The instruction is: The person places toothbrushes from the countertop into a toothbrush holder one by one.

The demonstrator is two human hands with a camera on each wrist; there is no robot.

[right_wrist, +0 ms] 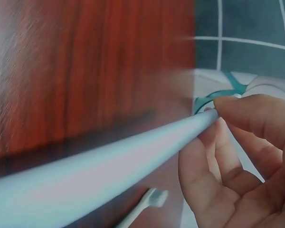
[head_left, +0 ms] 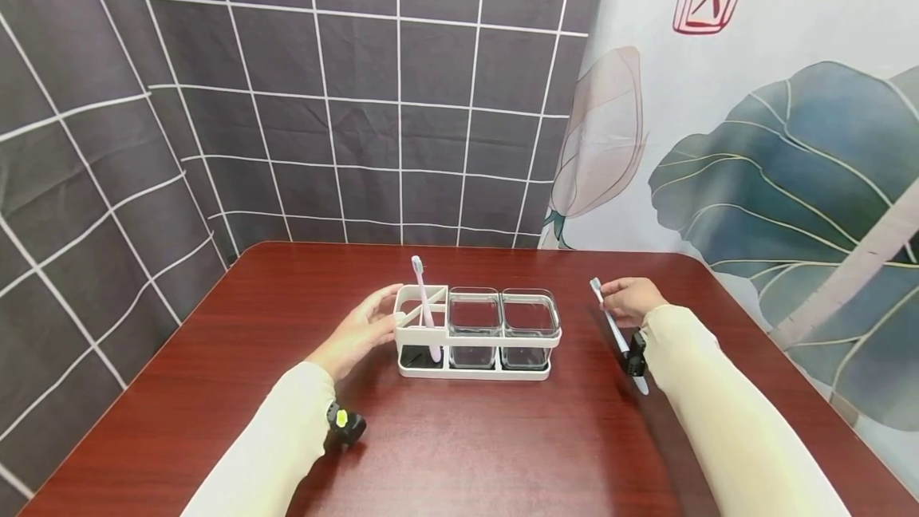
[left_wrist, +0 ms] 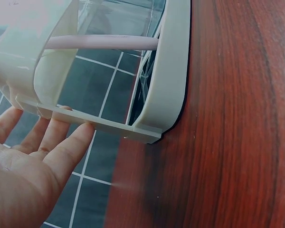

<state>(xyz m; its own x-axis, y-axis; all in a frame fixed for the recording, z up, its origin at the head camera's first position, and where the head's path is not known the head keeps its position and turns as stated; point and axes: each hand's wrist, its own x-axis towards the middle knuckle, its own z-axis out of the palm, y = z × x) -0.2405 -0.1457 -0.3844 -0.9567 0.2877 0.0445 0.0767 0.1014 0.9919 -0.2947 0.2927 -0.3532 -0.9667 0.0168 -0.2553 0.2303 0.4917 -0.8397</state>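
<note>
My left hand (head_left: 359,333) holds the left end of a white toothbrush rack (head_left: 474,375), its fingertips against the side rail in the left wrist view. A pink toothbrush (head_left: 427,305) leans upright in the rack's left compartment. Two clear square cups, a middle one (head_left: 474,313) and a right one (head_left: 530,316), sit beside it in the rack. Off to the rack's right, my right hand (head_left: 632,297) pinches a pale blue toothbrush (head_left: 615,333) near its head, handle slanting back under the wrist. Another toothbrush head (right_wrist: 156,197) shows below that handle in the right wrist view.
The rack stands on a reddish-brown wooden table (head_left: 459,445). Behind it hangs a dark grey cloth with white grid lines (head_left: 359,126); a white cloth with a painted leaf (head_left: 782,150) hangs at the right. Black cameras are strapped to both wrists.
</note>
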